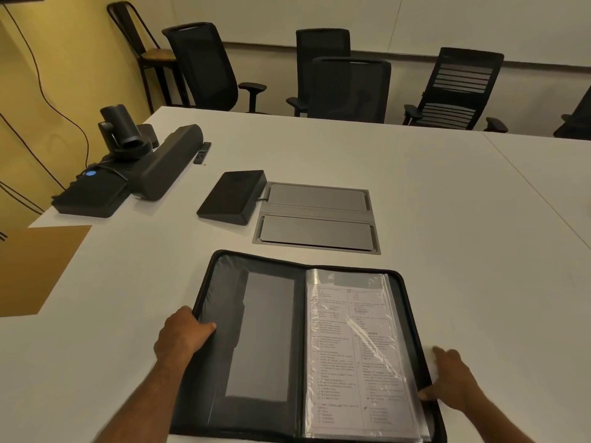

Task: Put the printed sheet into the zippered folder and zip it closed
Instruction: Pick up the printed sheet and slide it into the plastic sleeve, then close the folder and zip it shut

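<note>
A black zippered folder (271, 340) lies open flat on the white table in front of me. Its right half holds clear plastic sleeves, and the printed sheet (351, 350) sits under the top sleeve. The left half shows a dark inner pocket. My left hand (179, 337) grips the folder's left edge, thumb lying on the inside flap. My right hand (451, 378) rests at the folder's right edge, thumb on the zipper border beside the sleeves; it is slightly blurred.
Behind the folder a grey cable hatch (316, 215) is set into the table (447, 193), with a black tablet-like device (233, 196) beside it. A conference camera and speaker bar (134, 161) stand far left. Office chairs (348, 87) line the far side.
</note>
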Demonstrator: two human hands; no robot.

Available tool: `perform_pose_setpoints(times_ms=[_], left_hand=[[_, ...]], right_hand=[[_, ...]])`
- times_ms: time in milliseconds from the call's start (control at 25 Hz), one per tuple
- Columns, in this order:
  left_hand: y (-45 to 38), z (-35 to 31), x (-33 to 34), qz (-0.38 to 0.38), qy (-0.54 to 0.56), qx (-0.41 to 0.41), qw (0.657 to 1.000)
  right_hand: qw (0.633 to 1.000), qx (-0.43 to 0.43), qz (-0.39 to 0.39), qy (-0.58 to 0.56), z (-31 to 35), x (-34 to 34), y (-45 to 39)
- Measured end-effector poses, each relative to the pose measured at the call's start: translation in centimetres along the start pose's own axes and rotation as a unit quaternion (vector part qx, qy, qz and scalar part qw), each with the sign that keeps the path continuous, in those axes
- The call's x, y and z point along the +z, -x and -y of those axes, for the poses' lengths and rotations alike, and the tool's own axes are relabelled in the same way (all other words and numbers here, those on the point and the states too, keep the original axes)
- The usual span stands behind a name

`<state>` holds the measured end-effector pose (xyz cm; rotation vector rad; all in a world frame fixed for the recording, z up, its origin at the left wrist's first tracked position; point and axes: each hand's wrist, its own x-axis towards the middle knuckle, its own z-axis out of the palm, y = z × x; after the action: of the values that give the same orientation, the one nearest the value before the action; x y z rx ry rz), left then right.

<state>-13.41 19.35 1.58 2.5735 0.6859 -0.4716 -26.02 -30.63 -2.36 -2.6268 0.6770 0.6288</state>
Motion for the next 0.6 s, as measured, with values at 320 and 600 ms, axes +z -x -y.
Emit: perform_pose_setpoints(times_ms=[320,600], left_hand=[[-0.1,-2.3,-5.8,0.02,0.123,0.045,0.991],[5.6,-9.3,-9.0,0.186,0.194,0.191,0.944]], right_hand=[[0.97,0.134,-0.074,-0.188,0.2,1.8,0.2],[0.979,0.118,-0.073,-0.146,0.0,1.8,0.7]])
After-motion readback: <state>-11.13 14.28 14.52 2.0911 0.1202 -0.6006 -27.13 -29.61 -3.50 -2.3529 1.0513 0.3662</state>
